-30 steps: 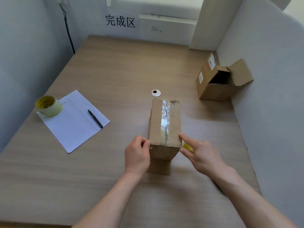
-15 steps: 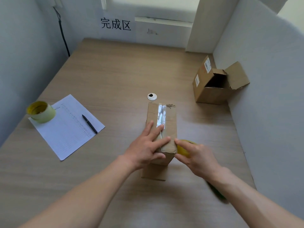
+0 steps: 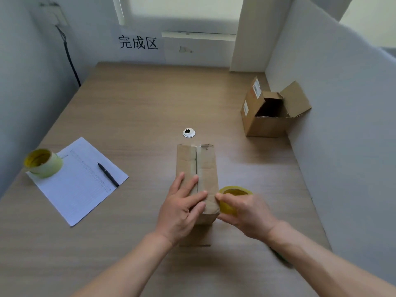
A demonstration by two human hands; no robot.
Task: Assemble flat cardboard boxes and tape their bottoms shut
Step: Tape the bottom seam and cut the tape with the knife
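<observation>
The tall brown cardboard box [image 3: 196,168] stands near the middle of the wooden table [image 3: 128,103], taped bottom up. The left hand [image 3: 182,207] presses flat, fingers straight, on the seam. The right hand [image 3: 244,211] grips a yellow-cored roll of clear tape [image 3: 232,199] against the box's right edge. Empty, the box looks light and tippy; its walls would dent, so hold it by the corners.

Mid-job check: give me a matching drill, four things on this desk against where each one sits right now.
Things:
1. pen
2. spare tape roll
3. open box
4. taped box

Places:
A. by the right wall
B. under the left hand
C. on the paper, mid-sheet
D. on the paper's far left corner

Pairs: 1-C, 2-D, 3-A, 4-B
</observation>
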